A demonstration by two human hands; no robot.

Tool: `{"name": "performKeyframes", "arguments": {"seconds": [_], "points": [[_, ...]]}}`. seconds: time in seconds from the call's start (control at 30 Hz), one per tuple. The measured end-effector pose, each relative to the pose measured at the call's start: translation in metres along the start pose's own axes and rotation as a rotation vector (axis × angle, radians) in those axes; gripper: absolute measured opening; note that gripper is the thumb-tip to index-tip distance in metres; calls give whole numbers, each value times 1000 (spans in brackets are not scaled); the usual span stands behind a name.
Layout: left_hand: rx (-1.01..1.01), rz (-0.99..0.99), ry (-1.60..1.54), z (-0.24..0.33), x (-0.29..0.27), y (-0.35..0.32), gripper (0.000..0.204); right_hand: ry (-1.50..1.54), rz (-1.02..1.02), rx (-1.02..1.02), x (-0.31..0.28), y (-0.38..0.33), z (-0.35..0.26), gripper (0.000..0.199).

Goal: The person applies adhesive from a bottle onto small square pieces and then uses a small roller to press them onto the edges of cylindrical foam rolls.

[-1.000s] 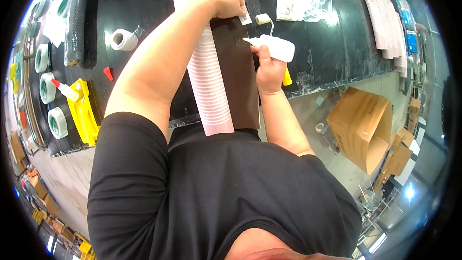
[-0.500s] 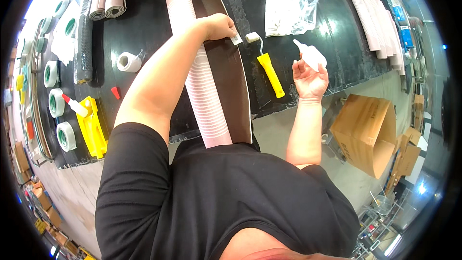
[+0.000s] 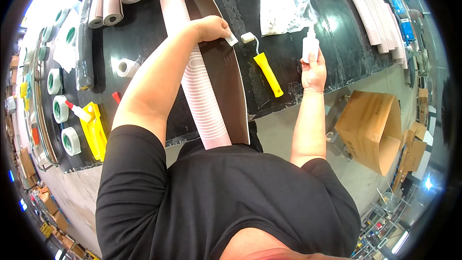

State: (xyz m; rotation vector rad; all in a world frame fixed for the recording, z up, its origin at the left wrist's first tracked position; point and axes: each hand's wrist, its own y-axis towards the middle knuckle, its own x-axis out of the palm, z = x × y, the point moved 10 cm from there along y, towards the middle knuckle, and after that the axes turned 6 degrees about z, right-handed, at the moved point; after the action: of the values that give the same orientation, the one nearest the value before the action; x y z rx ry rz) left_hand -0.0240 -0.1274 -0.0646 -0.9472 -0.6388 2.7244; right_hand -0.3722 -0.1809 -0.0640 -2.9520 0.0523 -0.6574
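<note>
White bottle (image 3: 310,47) clenched in right hand (image 3: 313,72) past table edge (image 3: 337,88); left hand (image 3: 211,28) gripping scraper (image 3: 231,39).

Layout on the worktable (image 3: 284,96). A ribbed tube (image 3: 199,91) runs from the near edge toward the far side; a long sheet (image 3: 226,72) lies against its right. The left hand (image 3: 211,26) rests on the sheet's far part, beside a small tag (image 3: 231,40). Right of the sheet lies a hand roller (image 3: 263,65), with a plastic bag (image 3: 284,12) beyond it. The right hand (image 3: 313,72), right of the roller, holds a squeeze bottle (image 3: 310,45). Tape rolls (image 3: 60,108) line the far left; a cardboard box (image 3: 373,127) sits off the table, near right.
</note>
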Motion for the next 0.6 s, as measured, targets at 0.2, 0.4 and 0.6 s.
{"name": "performKeyframes", "arguments": {"seconds": [0.2,0.4,0.6], "points": [[19,-13,-15,6,1,-3,21,-187,19,-303,-17,1,-7,44],[31,-20,4,4,0,-2,20,-674,131,-501,-23,-8,-17,53],[73,-33,57,7,0,-2,20,-844,6,-432,-23,-13,-16,45]]}}
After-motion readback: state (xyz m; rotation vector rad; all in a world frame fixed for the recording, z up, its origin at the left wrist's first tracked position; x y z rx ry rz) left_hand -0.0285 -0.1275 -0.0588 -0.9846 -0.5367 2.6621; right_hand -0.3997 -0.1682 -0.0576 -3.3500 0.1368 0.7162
